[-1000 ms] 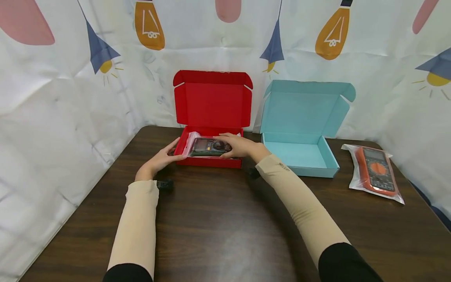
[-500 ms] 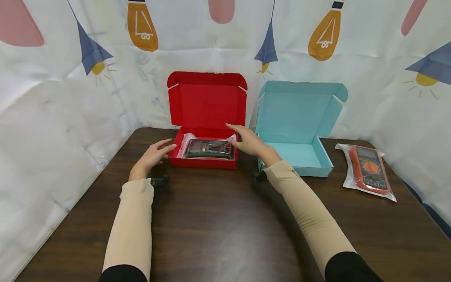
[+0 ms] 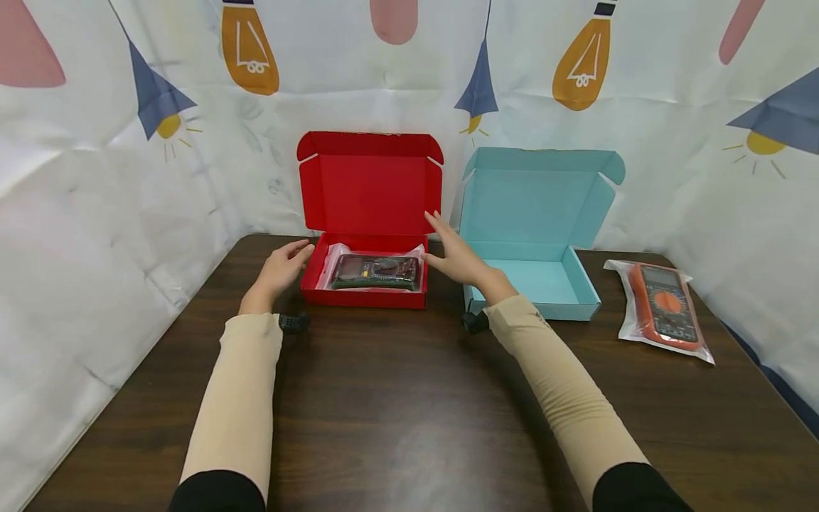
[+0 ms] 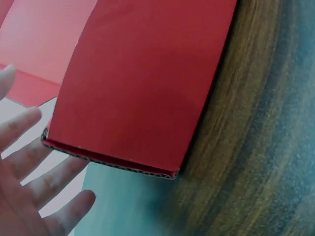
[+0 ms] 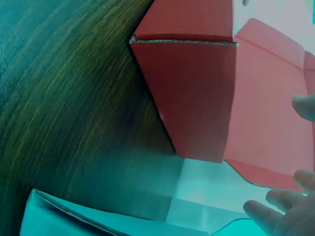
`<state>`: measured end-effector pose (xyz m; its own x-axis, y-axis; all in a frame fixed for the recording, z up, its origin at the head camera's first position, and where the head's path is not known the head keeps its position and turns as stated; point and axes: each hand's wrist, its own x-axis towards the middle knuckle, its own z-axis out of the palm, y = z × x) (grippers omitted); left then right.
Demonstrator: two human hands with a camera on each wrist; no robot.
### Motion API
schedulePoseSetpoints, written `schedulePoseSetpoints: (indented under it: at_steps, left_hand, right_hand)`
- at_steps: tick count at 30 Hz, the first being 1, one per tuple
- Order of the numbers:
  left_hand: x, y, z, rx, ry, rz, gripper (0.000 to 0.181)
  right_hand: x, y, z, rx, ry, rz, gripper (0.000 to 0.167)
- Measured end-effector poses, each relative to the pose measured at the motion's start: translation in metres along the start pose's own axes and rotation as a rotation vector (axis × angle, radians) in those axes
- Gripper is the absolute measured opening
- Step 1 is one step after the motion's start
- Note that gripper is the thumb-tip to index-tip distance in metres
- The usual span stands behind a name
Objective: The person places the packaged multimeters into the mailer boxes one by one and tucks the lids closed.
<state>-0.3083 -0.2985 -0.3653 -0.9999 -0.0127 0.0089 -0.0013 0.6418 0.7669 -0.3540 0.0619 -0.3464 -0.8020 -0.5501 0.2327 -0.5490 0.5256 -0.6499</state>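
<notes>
A dark multimeter (image 3: 376, 272) in a clear plastic bag lies inside the open red box (image 3: 362, 299), whose lid stands up behind it. Beside the box's left side is my left hand (image 3: 279, 272). The left wrist view shows this left hand (image 4: 34, 172) with straight, spread fingers and nothing held. My right hand (image 3: 462, 259) hovers near the box's right side, thumb apart from the fingers. In the right wrist view, fingers of the right hand (image 5: 290, 209) are extended near the red lid (image 5: 270, 108), holding nothing. Whether either hand touches the box, I cannot tell.
An open light blue box (image 3: 537, 281) with nothing inside stands to the right of the red one. An orange multimeter (image 3: 667, 306) in a clear bag lies further right on the dark wooden table (image 3: 384, 398). A printed white cloth (image 3: 397, 78) hangs behind.
My right hand has let go of the bagged multimeter and moved right and up, out of the red box. My left hand has moved left, away from the box's edge.
</notes>
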Motion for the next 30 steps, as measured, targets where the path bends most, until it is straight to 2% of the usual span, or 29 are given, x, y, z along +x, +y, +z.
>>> schedulePoseSetpoints:
  at_steps: [6, 9, 13, 16, 23, 30]
  left_hand:
    - [0.009, 0.010, -0.003, -0.009, 0.049, -0.003, 0.069]
    - [0.016, 0.011, -0.004, -0.084, 0.093, -0.011, 0.069]
    - [0.024, 0.014, -0.003, -0.226, 0.136, -0.030, 0.070]
    - [0.029, 0.017, -0.004, -0.282, 0.163, -0.033, 0.069]
    - [0.038, 0.029, -0.001, -0.286, 0.164, -0.024, 0.071]
    - [0.041, 0.036, 0.004, -0.320, 0.161, -0.022, 0.070]
  right_hand:
    - [0.004, 0.005, 0.005, 0.018, 0.011, 0.069, 0.091]
    - [0.006, 0.006, 0.008, 0.036, 0.017, 0.103, 0.094]
    - [0.008, 0.010, 0.009, 0.047, 0.018, 0.127, 0.096]
    - [0.010, 0.012, 0.009, 0.053, 0.017, 0.132, 0.097]
    - [0.015, 0.014, 0.010, 0.089, 0.052, 0.131, 0.093]
    - [0.018, 0.013, 0.010, 0.094, 0.091, 0.128, 0.091]
